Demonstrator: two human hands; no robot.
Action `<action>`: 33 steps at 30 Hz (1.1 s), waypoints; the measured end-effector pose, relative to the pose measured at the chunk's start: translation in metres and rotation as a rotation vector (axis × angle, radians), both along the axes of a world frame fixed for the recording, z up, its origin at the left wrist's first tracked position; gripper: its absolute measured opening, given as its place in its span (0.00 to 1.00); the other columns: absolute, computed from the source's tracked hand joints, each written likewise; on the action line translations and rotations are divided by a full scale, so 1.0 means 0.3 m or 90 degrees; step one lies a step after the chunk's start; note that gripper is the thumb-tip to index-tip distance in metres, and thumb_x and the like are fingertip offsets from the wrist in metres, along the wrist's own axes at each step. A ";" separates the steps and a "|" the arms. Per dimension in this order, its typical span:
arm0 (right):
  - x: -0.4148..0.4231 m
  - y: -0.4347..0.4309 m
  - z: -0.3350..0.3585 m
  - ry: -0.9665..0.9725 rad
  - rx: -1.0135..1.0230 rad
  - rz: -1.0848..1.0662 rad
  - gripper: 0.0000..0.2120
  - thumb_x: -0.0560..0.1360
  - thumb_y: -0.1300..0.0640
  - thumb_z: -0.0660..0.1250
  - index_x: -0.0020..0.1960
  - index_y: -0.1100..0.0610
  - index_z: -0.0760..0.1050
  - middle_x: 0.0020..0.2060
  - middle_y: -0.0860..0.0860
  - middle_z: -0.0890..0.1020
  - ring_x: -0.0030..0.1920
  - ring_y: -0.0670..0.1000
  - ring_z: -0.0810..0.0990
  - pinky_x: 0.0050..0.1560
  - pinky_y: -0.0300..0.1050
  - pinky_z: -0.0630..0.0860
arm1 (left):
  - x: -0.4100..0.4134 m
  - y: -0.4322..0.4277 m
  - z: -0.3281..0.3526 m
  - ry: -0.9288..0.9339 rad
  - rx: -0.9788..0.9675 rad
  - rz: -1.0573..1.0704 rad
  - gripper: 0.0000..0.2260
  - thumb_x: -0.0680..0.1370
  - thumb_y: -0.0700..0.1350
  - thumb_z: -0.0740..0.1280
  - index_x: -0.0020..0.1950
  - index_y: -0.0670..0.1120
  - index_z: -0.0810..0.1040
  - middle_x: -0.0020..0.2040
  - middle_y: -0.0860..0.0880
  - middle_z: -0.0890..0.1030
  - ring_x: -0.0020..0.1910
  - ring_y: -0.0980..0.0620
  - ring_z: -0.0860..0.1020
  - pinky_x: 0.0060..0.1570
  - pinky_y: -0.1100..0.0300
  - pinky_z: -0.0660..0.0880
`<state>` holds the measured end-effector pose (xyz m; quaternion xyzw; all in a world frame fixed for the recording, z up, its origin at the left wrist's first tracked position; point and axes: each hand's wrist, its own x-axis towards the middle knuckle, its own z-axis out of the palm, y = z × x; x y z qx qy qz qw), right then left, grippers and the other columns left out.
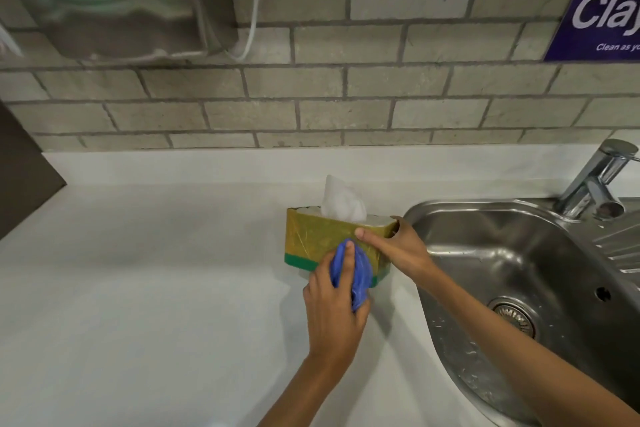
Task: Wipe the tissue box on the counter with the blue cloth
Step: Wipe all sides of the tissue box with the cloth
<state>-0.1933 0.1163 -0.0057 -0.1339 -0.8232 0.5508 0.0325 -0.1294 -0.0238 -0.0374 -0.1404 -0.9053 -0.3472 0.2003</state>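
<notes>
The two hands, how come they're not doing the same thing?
The left hand is bunched around the blue cloth and presses it on the front of the tissue box. The right hand holds no cloth; it grips the box's end by the sink. The left comes from below, the right from the sink side. Both touch the box.

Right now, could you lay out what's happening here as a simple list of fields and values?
place: white counter beside a steel sink, brick wall behind
tissue box: gold with a green band, upright on the counter, a white tissue sticking out of the top
blue cloth: bunched, pressed against the box's near side
left hand: grips the cloth
right hand: steadies the box's right end, thumb along the front
tap: no water seen running
</notes>
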 end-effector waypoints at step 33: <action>0.351 -0.109 -0.105 0.125 0.186 0.123 0.25 0.69 0.56 0.67 0.66 0.56 0.69 0.61 0.49 0.80 0.62 0.46 0.76 0.70 0.40 0.52 | -0.170 -0.256 0.052 -0.469 0.577 0.175 0.10 0.76 0.45 0.64 0.35 0.48 0.70 0.36 0.48 0.73 0.40 0.50 0.72 0.44 0.58 0.70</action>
